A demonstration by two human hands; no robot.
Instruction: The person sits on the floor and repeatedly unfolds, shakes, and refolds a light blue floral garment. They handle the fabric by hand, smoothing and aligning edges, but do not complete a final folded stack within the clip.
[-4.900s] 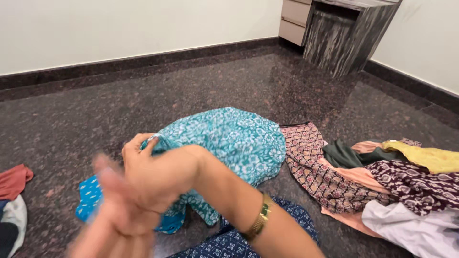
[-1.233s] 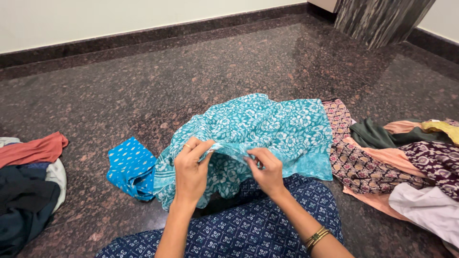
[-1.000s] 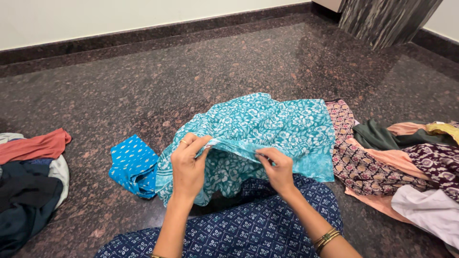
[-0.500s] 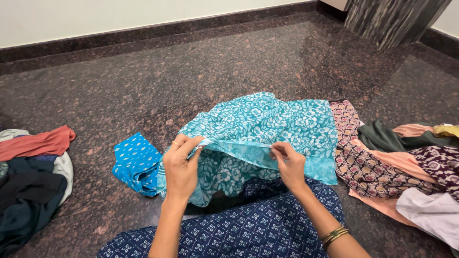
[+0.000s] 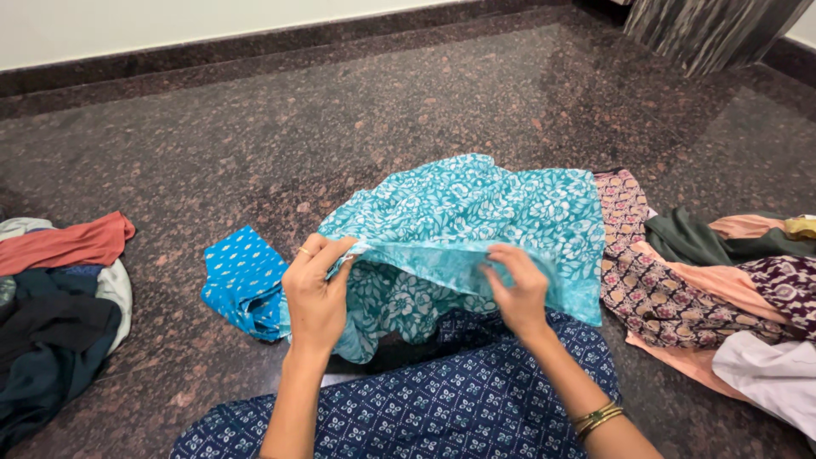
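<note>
A teal garment with a white floral print (image 5: pixel 476 208) lies spread on the dark stone floor in front of me. My left hand (image 5: pixel 316 293) pinches its near hem on the left, a ring on one finger. My right hand (image 5: pixel 518 289) grips the same hem further right, bangles on that wrist. The hem is stretched between both hands and lifted a little off the floor. Under my forearms is my lap, covered in navy printed cloth (image 5: pixel 425 408).
A small bright blue patterned cloth (image 5: pixel 242 276) lies just left of the teal garment. A heap of dark, red and white clothes (image 5: pixel 51 297) sits at the far left. Another pile of mixed printed clothes (image 5: pixel 722 280) lies to the right. A striped cabinet (image 5: pixel 710 30) stands far right.
My hands have moved apart along the teal garment's hem, pulling it straighter; the right hand has slid to the right. Much earlier, both hands were raised together above the cloth.
</note>
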